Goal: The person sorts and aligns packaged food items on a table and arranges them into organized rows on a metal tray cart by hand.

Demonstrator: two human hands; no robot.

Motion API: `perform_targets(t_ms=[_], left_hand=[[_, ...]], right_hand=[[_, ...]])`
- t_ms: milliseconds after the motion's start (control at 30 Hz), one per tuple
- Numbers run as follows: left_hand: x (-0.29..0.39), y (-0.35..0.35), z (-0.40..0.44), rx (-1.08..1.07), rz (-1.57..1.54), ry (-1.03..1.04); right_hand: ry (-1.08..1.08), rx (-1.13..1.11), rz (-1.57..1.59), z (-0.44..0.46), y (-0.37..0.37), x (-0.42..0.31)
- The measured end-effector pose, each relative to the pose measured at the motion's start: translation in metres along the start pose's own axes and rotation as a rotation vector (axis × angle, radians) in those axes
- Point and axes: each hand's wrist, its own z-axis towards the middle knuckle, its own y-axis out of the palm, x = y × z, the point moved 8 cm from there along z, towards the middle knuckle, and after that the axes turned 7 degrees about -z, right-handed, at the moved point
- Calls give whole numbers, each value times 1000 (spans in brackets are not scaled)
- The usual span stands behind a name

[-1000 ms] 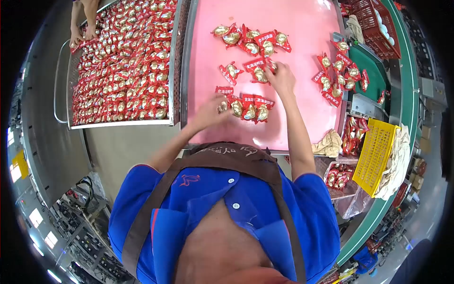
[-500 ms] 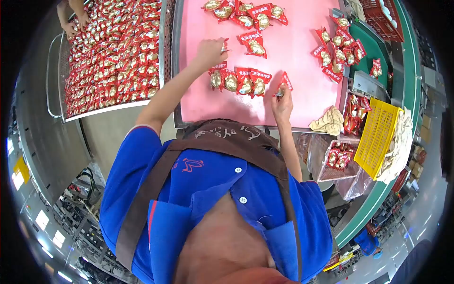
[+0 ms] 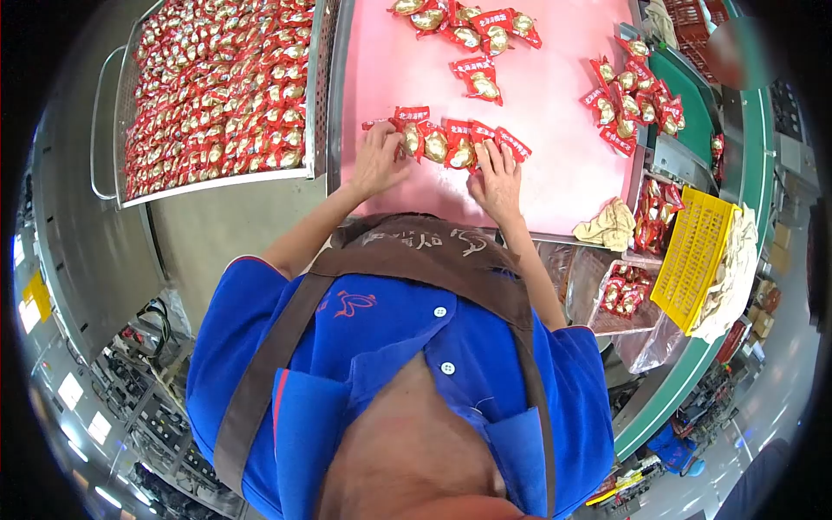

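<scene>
A short row of wrapped eggs (image 3: 436, 145), red packets with gold egg-shaped middles and white print, lies on the pink work surface (image 3: 563, 186). At the row's left end, my left hand (image 3: 379, 165) has its fingers curled round a packet, partly hiding it. My right hand (image 3: 498, 180) is closed over the packets at the right end, fingertips pressing on the wrappers. Above the row lies a single wrapped egg (image 3: 477, 81). Farther up sits a cluster of them (image 3: 468, 26), and a loose pile (image 3: 631, 100) is at the right.
A large metal tray (image 3: 217, 191) packed with wrapped eggs stands left. On the right are a beige cloth (image 3: 606, 225), a yellow basket (image 3: 693, 251), plastic bins (image 3: 624, 295) with packets and a green conveyor (image 3: 689, 82). Something blurred (image 3: 737, 54) shows at upper right.
My left hand has come down to the row's left end and my right hand has moved left onto its right end, bringing their packets in. Another person's hands have left the upper-left tray.
</scene>
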Motion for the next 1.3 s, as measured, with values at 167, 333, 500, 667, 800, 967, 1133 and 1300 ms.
perform_targets(t_ms=[167,333,500,667,800,967,1133,1300], left_hand=[[25,20,19,-171,283,157],[19,39,20,-208,406,177],[0,58,25,-219,419,118],[4,52,39,-299,396,58],[11,-16,50,-73,268,73],[-20,-156,26,52,274,66],[-139,-322,-41,304,374,-42],[-323,-488,-124,352,501,-202]], right_hand=[[56,86,28,-8,6,1],[197,-4,-83,-12,5,-31],[198,39,-120,9,16,-26],[-74,155,-72,23,0,-25],[-66,195,-71,43,-33,-45],[-186,282,-93,108,-78,-154],[-407,275,-31,215,-63,-342],[-549,144,83,335,21,-576]])
